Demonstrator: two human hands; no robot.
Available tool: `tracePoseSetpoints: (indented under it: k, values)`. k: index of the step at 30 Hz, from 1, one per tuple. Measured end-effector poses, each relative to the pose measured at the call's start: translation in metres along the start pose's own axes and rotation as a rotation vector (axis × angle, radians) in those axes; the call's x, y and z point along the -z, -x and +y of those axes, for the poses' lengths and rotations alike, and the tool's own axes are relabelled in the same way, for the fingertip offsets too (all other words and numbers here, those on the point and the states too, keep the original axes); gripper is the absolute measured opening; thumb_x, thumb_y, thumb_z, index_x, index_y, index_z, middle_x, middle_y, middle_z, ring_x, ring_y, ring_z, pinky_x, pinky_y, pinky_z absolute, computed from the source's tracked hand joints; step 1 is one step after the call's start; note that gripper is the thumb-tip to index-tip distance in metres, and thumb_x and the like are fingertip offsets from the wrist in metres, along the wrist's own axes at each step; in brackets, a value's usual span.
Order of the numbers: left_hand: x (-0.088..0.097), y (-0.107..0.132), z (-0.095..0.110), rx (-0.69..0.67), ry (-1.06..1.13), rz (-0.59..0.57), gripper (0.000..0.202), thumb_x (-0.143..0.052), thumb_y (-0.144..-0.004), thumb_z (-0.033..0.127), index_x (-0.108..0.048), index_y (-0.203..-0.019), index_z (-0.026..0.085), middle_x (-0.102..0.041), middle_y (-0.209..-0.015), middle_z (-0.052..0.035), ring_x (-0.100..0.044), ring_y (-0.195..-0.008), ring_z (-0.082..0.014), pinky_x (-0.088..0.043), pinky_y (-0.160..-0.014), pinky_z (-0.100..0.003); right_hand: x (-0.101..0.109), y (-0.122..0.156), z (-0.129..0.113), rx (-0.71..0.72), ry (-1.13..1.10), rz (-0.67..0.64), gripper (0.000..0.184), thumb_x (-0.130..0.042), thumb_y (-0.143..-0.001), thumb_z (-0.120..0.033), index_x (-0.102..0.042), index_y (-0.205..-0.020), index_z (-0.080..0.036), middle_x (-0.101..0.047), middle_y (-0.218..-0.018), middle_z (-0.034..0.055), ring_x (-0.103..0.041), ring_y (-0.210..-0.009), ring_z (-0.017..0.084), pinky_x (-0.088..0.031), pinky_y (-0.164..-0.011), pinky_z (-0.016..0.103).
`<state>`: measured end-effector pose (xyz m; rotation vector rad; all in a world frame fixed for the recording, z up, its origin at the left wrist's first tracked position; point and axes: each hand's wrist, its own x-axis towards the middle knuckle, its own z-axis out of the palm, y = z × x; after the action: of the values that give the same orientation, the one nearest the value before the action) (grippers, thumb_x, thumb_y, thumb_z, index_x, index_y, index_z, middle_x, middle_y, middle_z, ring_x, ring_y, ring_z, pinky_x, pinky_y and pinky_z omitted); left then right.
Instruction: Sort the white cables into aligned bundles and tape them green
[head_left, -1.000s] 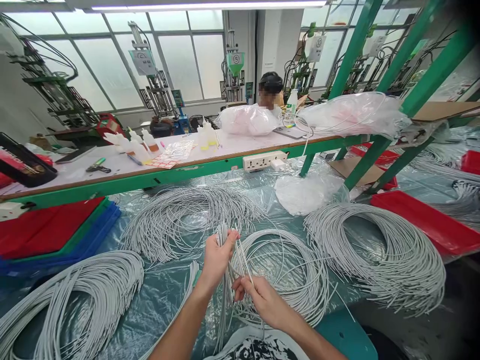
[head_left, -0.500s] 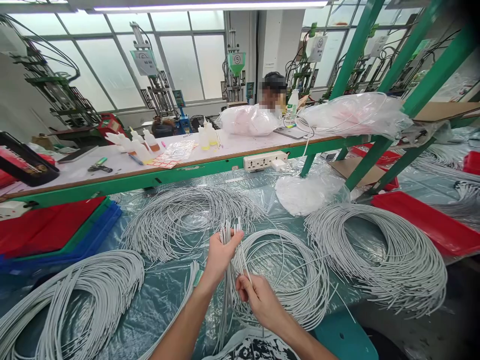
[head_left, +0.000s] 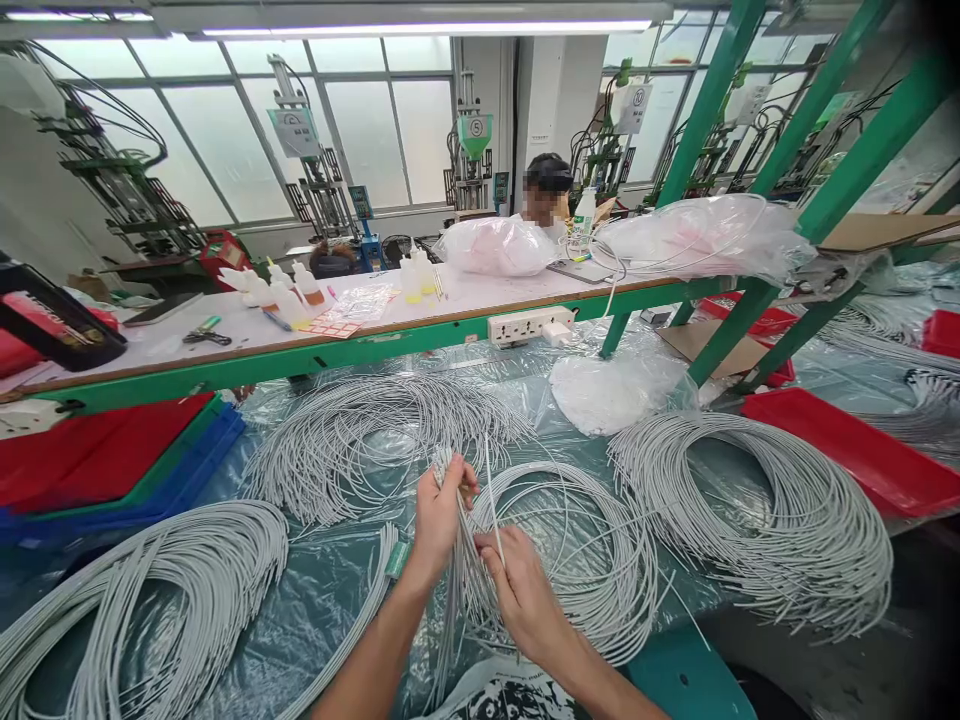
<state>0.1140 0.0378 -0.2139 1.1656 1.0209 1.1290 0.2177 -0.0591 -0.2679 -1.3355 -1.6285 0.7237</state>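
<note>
My left hand [head_left: 442, 508] is closed around a bundle of grey cables [head_left: 466, 580], whose upper ends stick up past the thumb. Just below and to the right, my right hand [head_left: 516, 585] pinches a single cable [head_left: 492, 490] that stands apart from the bundle, its end pointing up. The lower lengths of the bundle hang down between my forearms. Behind my right hand lies a loose coil of grey cable [head_left: 611, 540] on the plastic-covered table [head_left: 330, 590].
More cable coils lie at the far middle [head_left: 300, 450], left [head_left: 247, 560] and right [head_left: 817, 520]. Stacked trays [head_left: 112, 450] stand at left, a red tray [head_left: 847, 445] at right. A green-edged shelf [head_left: 360, 348] with bottles and a power strip [head_left: 517, 327] runs across; a person [head_left: 546, 190] is behind it.
The single cable in my right hand has separated from the bundle and stands more upright. My left hand's fingers have closed further over the bundle's upper ends.
</note>
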Motion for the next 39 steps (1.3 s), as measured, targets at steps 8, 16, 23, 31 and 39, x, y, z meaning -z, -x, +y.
tracePoseSetpoints:
  k: [8,16,23,31,39]
  values:
    - [0.001,-0.003,0.006,0.103,0.241,-0.010,0.043,-0.067,-0.077,0.058,-0.058,-0.082,0.017,-0.023,-0.050,0.0120,-0.019,-0.038,-0.0040,-0.023,-0.037,-0.018,0.006,-0.006,0.017,0.155,0.285,0.034,0.035,-0.026,-0.104,-0.025,-0.049,-0.079,-0.019,-0.054,-0.077,0.0051,-0.045,-0.075,0.021,-0.034,-0.071,0.034]
    - [0.000,-0.004,0.008,0.179,0.234,-0.010,0.050,-0.067,-0.073,0.063,-0.061,-0.078,0.014,-0.023,-0.049,0.0116,-0.018,-0.038,-0.0025,-0.020,-0.037,-0.017,-0.005,-0.007,0.019,0.164,0.424,-0.088,0.038,-0.027,-0.105,-0.026,-0.047,-0.073,-0.018,-0.052,-0.071,0.0039,-0.041,-0.071,0.019,-0.028,-0.066,0.033]
    - [-0.001,-0.004,0.008,0.116,0.184,0.023,0.047,-0.067,-0.076,0.058,-0.052,-0.065,0.015,-0.048,-0.057,0.0026,-0.043,-0.047,-0.0064,-0.030,-0.041,-0.018,-0.002,-0.012,0.023,0.253,0.505,-0.191,0.035,-0.036,-0.103,-0.025,-0.051,-0.072,-0.017,-0.054,-0.069,0.0042,-0.043,-0.072,0.020,-0.030,-0.067,0.033]
    - [0.000,0.012,0.027,0.162,0.366,-0.072,0.039,-0.067,-0.082,0.047,-0.048,-0.069,0.017,-0.030,-0.050,0.0098,-0.028,-0.040,-0.0035,-0.033,-0.042,-0.017,-0.003,-0.017,0.012,0.076,0.002,0.080,0.063,-0.074,-0.077,-0.037,-0.044,-0.128,-0.015,-0.054,-0.122,0.0150,-0.049,-0.112,0.029,-0.041,-0.093,0.042]
    - [0.016,0.042,0.116,0.174,0.523,-0.268,0.033,-0.055,-0.093,0.036,-0.045,-0.069,0.017,-0.017,-0.051,0.0105,-0.010,-0.039,-0.0038,-0.022,-0.035,-0.015,-0.006,-0.017,-0.016,-0.147,-0.579,-0.697,0.031,-0.069,-0.080,-0.042,-0.063,-0.071,-0.013,-0.058,-0.062,-0.0025,-0.052,-0.054,0.009,-0.040,-0.053,0.020]
